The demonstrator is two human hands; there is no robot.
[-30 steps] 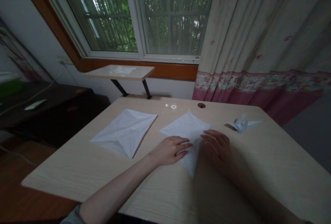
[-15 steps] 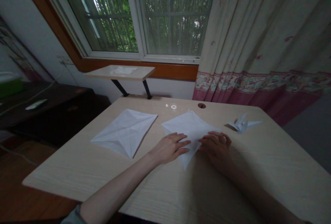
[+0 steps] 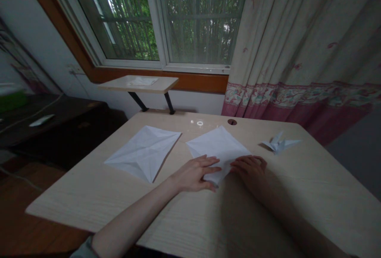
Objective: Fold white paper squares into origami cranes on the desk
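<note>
A creased white sheet of paper [image 3: 222, 143] lies on the table in front of me, its near part covered by my hands. My left hand [image 3: 198, 172] rests on its lower left side, fingers spread and the thumb near the bottom corner. Over the right edge lies my right hand [image 3: 248, 168], its fingers slightly bent and touching the paper; its thumb is hidden. To the left is a second creased white sheet [image 3: 144, 151], flat and untouched. A folded white paper crane [image 3: 279, 143] sits to the right, apart from both hands.
The pale wooden table [image 3: 104, 206] has a small raised shelf [image 3: 166, 84] at the back left, with a white paper piece [image 3: 144, 80] on it. Beyond are a window and a curtain [image 3: 268, 51]. A dark cabinet [image 3: 74, 109] stands to the left.
The sheet's right and near corners lie more evenly against the table. My left hand has slid slightly nearer and its thumb has spread; my right hand has lowered a little.
</note>
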